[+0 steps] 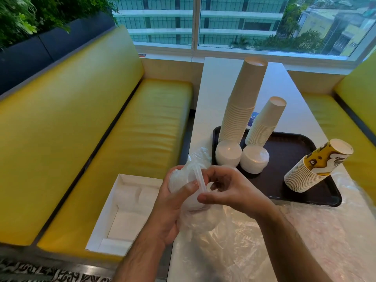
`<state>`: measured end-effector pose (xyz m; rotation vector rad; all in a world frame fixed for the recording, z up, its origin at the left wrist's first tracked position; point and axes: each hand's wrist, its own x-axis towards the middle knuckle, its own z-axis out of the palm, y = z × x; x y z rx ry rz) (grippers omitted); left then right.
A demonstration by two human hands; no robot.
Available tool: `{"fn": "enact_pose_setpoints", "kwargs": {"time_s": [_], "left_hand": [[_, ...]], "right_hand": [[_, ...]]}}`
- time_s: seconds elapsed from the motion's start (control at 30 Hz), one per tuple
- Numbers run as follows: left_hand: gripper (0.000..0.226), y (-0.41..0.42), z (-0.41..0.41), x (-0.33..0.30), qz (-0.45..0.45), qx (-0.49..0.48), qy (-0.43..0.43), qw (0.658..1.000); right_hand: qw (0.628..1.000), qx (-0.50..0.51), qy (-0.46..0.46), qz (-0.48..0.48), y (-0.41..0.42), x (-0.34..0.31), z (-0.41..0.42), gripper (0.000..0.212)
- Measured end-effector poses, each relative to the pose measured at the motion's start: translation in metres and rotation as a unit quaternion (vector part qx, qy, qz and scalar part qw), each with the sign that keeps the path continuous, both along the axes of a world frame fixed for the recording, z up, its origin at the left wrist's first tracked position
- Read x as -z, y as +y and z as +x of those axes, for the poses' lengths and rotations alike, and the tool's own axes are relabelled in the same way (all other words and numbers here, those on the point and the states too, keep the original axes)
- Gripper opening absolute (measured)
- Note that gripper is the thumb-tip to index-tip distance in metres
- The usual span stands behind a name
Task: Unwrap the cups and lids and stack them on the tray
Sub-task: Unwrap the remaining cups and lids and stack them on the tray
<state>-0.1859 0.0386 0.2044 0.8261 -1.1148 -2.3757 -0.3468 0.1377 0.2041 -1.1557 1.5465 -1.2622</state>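
Closest in, loose wrap point(274, 241) lies crumpled across the near end of the table point(213, 82). Just above it, both hands are on the job at the table's left edge. The left hand point(171, 202) curls round a wrapped stack of lids point(183, 180), thumb pressed over the plastic, holding it clear of the tabletop. The right hand point(230, 188) comes in from the other side, fingers bent, tips pinching the lid point(200, 180) at the stack's end, with the clear film bunched round both hands. How far that lid is parted from the rest, I cannot tell.

Left of the hands, an open white box point(105, 216) sits on the yellow bench point(101, 139), white packing inside it.

Past the hands, the dark tray point(289, 147) rests on the table. At its near left corner, two short piles of lids side by side: left pile point(228, 152), right pile point(254, 157). Right behind them rise two upside-down white cup stacks, the tall stack point(242, 102) on the left, the short stack point(264, 123) beside it. Over on the tray's right edge, a patterned stack point(313, 167) in yellow leans outward to the right.

Farther still, a blue card point(253, 118) peeks out between the white stacks, and the window point(234, 23) looks onto buildings and trees.
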Motion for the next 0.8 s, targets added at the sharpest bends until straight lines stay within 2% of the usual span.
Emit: {"fn": "enact_pose_setpoints", "kwargs": {"time_s": [0.1, 0.2, 0.3, 0.37, 0.47, 0.8], "left_hand": [[0.055, 0.001, 0.000, -0.003, 0.017, 0.003, 0.006, 1.000], [0.055, 0.001, -0.001, -0.002, 0.039, -0.027, -0.010, 0.999], [0.051, -0.002, -0.001, 0.001, 0.056, -0.072, -0.025, 0.995], [0.048, -0.005, 0.001, 0.001, 0.068, -0.087, -0.023, 0.994], [0.043, -0.007, 0.003, 0.001, 0.096, -0.096, -0.009, 0.991], [0.051, -0.010, 0.006, 0.005, 0.124, -0.093, -0.018, 0.988]], "right_hand": [[0.999, 0.052, -0.010, -0.013, 0.001, 0.004, 0.001, 0.051], [0.992, 0.090, -0.084, -0.025, 0.005, 0.005, -0.003, 0.057], [0.978, 0.168, -0.119, -0.029, 0.011, 0.004, -0.016, 0.054], [0.969, 0.241, -0.058, 0.004, 0.015, 0.014, -0.029, 0.047], [0.940, 0.312, 0.084, 0.114, 0.019, 0.036, -0.047, 0.042], [0.895, 0.272, 0.280, 0.215, 0.001, 0.087, -0.061, 0.047]]}}
